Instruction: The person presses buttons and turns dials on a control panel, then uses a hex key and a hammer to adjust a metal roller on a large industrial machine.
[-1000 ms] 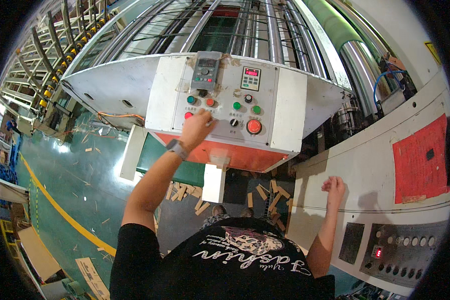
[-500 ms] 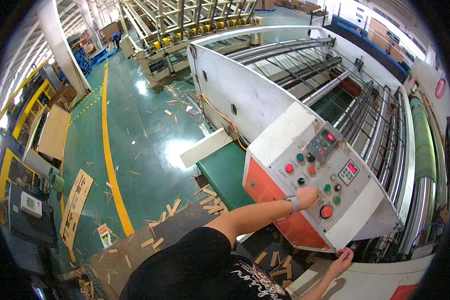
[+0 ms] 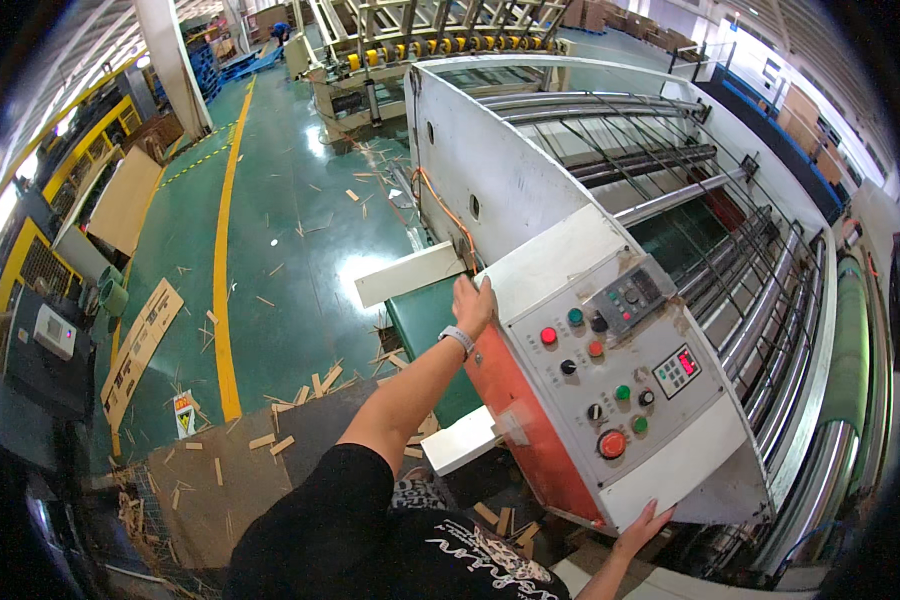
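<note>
A control console point(image 3: 630, 370) with a pale sloping face and an orange side stands in front of me, carrying round buttons, knobs and two small displays. My left hand point(image 3: 474, 306), with a watch on its wrist, is at the console's upper left edge, fingers extended and apart. At the lower corner of the face, my right hand point(image 3: 642, 528) touches the edge, its visible fingers spread. A large red button point(image 3: 611, 444) sits between the hands, nearer the right one. Neither hand appears to hold a loose object.
Behind the console lies a machine with steel rollers point(image 3: 770, 290) inside a white frame point(image 3: 500, 160). A pale beam point(image 3: 410, 274) juts out left, and a white block point(image 3: 461, 440) below. Wood strips point(image 3: 320, 385) litter the green floor. A yellow line point(image 3: 225, 280) runs left.
My left hand has left the buttons for the console's upper left edge. My right hand's fingers have opened out at the lower corner. The view has shifted, and a white block now shows.
</note>
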Demonstrator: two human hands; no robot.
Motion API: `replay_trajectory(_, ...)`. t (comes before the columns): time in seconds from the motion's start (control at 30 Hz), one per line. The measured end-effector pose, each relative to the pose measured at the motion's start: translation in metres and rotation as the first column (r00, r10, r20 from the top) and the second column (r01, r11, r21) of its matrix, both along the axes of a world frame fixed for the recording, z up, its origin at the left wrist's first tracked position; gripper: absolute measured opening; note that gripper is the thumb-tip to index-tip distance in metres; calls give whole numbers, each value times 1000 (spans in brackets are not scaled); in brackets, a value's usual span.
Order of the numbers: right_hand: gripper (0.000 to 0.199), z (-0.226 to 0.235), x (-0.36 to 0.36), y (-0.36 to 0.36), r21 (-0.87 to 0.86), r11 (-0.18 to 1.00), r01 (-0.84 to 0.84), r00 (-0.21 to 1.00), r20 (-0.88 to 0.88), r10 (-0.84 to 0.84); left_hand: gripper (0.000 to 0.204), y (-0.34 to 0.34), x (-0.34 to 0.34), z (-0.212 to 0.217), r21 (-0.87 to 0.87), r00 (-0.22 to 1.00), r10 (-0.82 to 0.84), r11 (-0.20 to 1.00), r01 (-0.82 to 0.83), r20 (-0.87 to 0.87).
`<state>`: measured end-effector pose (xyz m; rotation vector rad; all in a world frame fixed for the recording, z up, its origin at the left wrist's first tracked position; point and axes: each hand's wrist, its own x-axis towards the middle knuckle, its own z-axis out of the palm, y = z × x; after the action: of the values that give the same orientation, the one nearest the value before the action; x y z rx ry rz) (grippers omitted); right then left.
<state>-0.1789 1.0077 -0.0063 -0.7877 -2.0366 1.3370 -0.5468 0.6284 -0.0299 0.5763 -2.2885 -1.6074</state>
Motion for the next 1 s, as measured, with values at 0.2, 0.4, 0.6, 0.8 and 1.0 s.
replay_trajectory(0.2, 64, 23, 1, 4, -355, 929, -100, 995, -52, 88, 63, 21, -24, -28, 377, 957, 284, 895, -240, -64)
replay_trajectory(0.4, 71, 2, -15, 16, -549, 826, -128, 987, -152, 51, 58, 35, -18, -17, 316, 956, 282, 917, -244, -81)
replay_trajectory(0.6, 73, 3, -10, 12, -687, 727, 7, 984, -124, -128, 53, 29, -13, -10, 400, 974, 225, 895, -198, -21)
replay_trajectory(0.8, 71, -9, 2, 20, -713, 701, -29, 995, -91, -52, 47, 15, -13, -29, 362, 982, 169, 923, -129, -81)
replay_trajectory(1.0, 72, -3, -5, 12, -680, 728, -85, 993, -115, 8, 44, -7, -16, -43, 394, 968, 214, 907, -149, -128)
